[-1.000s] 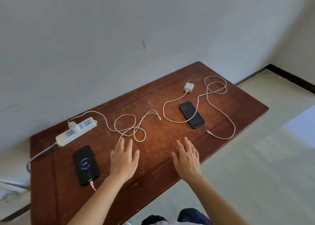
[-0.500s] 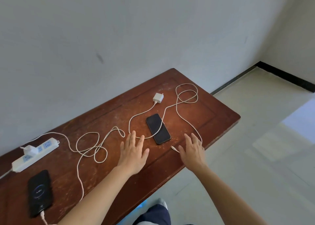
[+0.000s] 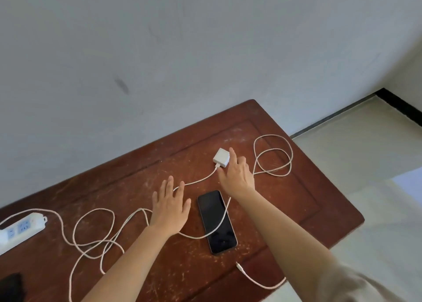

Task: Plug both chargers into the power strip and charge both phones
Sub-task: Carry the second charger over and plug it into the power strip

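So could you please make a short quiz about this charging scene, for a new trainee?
1. True or false: the white charger brick is plugged into the power strip.
2. Which hand reaches for the brick? A) left hand B) right hand
3. Fill in: a white cable lies across the dark screen of the ____.

Key:
1. False. The brick lies loose on the wooden table, far from the strip.
2. B. The right hand's fingers are at the brick, open; the left hand is spread flat over the table.
3. phone
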Motion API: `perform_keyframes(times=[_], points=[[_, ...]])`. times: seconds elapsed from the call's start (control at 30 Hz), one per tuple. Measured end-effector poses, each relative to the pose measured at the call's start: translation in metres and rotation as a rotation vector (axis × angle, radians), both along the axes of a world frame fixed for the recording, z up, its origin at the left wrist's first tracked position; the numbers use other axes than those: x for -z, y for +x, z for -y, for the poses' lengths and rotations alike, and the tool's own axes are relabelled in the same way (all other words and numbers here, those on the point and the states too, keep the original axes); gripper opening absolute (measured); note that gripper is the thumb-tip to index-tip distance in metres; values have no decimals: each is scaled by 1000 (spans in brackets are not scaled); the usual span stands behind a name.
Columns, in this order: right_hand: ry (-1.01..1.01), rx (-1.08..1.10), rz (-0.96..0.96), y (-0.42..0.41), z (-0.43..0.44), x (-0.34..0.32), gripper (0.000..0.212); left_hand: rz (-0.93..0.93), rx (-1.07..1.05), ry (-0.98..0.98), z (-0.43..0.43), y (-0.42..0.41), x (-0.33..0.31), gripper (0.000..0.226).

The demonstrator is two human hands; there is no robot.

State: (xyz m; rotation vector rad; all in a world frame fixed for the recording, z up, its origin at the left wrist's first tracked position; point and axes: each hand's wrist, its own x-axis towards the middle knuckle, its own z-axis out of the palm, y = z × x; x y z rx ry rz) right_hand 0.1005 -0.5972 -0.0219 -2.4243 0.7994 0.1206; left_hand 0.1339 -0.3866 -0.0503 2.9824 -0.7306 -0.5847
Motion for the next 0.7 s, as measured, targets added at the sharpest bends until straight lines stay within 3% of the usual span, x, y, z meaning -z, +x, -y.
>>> perform_keyframes(times=[0.13, 0.23, 0.37, 0.47, 0.63, 0.7], points=[[-92, -38, -153, 52, 8, 30, 85, -67, -36, 16, 3, 14, 28, 62], [-171, -71, -179, 69, 2, 48, 80, -45, -23, 22, -3, 9, 41, 60], [-50, -45, -90, 72, -5, 53, 52, -42, -19, 0, -9, 9, 44, 58], [102, -28, 22, 65, -9, 35, 47, -89, -37, 7, -10, 8, 33, 56], [208, -5, 178, 27, -19, -19, 83, -62, -54, 71, -19, -17, -7, 57], [223, 3, 242, 6, -25, -40, 87, -3, -75, 85, -30, -36, -26, 58]])
